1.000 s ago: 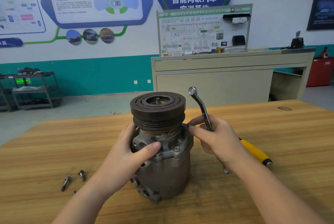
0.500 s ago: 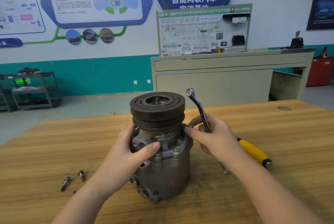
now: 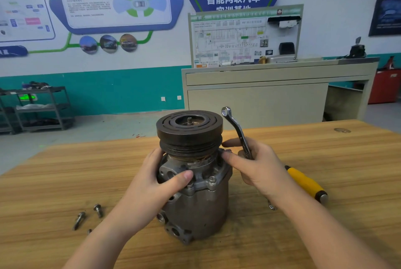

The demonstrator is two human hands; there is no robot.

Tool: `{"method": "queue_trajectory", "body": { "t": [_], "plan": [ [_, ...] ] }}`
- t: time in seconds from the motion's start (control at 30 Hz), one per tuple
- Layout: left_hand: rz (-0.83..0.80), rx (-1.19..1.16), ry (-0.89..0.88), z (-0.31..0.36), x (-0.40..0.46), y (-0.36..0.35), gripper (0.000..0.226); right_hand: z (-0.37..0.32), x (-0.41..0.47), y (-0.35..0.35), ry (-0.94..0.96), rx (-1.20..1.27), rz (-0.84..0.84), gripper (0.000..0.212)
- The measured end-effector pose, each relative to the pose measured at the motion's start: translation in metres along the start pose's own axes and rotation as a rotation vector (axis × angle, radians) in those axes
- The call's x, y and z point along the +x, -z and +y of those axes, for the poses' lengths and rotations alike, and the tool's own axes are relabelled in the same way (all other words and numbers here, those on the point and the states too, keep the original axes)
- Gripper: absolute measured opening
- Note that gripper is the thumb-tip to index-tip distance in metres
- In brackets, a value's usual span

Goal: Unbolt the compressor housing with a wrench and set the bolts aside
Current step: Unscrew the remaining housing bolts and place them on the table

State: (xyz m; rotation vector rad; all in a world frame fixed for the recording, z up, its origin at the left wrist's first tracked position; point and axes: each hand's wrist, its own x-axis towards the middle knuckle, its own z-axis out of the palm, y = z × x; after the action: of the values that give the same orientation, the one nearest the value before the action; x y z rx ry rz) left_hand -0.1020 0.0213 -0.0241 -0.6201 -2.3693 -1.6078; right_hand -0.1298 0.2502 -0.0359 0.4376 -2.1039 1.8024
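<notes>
We steady the compressor [image 3: 193,184] upright on the worktop [image 3: 65,177], our left hand [image 3: 152,188] gripping its housing – heavy, rigid cast metal. Our right hand [image 3: 258,166] clasps the wrench [image 3: 236,129], fingertips on a flange bolt [image 3: 226,151] – small, easily dropped. Removed bolts [image 3: 86,216] lie left.

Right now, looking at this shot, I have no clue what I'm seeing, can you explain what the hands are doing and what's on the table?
The single view comes from a camera worn on the person's head, looking down at a wooden table. A metal compressor stands upright on it. The left hand grips its body to steady it. The right hand holds a wrench while its fingertips pinch a bolt at the housing rim. Loose bolts lie at the left, and a yellow-handled tool lies at the right.
</notes>
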Motion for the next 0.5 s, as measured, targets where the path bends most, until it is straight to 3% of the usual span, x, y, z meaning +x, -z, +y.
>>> {"method": "queue_trajectory", "body": {
  "t": [0.1,0.33,0.5],
  "plan": [
    [-0.001,-0.005,-0.014,0.0006,0.0003,0.0002,0.052,0.0011,0.0022,-0.0002,0.006,-0.021,0.069,0.032],
    [0.002,0.010,-0.029,0.0019,0.0001,0.0004,0.050,0.0001,0.0009,-0.0022,0.007,-0.041,0.025,0.034],
    [0.005,0.004,-0.036,0.0010,0.0007,0.0005,0.051,0.0028,0.0037,0.0015,0.026,-0.010,0.117,0.014]
  ]
}}
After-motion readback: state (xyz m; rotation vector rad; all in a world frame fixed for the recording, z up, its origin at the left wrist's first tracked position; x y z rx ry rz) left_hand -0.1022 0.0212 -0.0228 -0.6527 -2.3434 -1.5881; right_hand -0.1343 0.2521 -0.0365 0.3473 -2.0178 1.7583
